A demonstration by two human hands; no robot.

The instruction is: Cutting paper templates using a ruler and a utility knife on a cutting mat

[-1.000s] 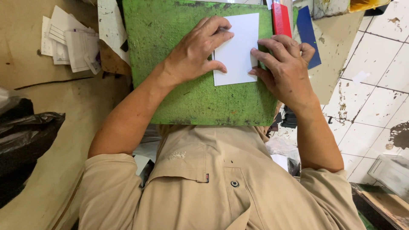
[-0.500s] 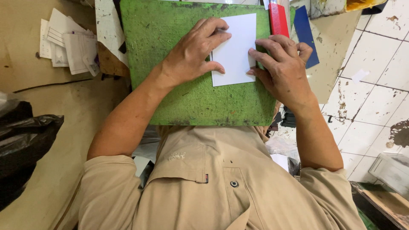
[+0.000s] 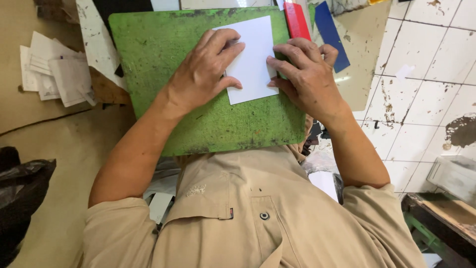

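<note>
Seen from my head cam: nearest, my tan shirt (image 3: 248, 223), w/ a scuffed green board (image 3: 208, 124) resting over my lap. On the board's upper half lies a white paper sheet (image 3: 253, 59), flat. My left hand (image 3: 203, 74) lies on the sheet's left edge, grip spread, fingers (image 3: 223, 42) flat & pressing down, pinching nothing. My right hand (image 3: 307, 79) sits at the sheet's right edge, fingertips (image 3: 272, 62) touching the paper, fingers bent, grip loosely spread, nothing held. Beyond the board's far right corner: a red strip (image 3: 297, 20) & a blue strip (image 3: 329, 34), side by side. Far left, a stack of paper scraps (image 3: 54, 69) on brown cardboard (image 3: 20, 30). Right: stained white floor tiles (image 3: 426, 89).
</note>
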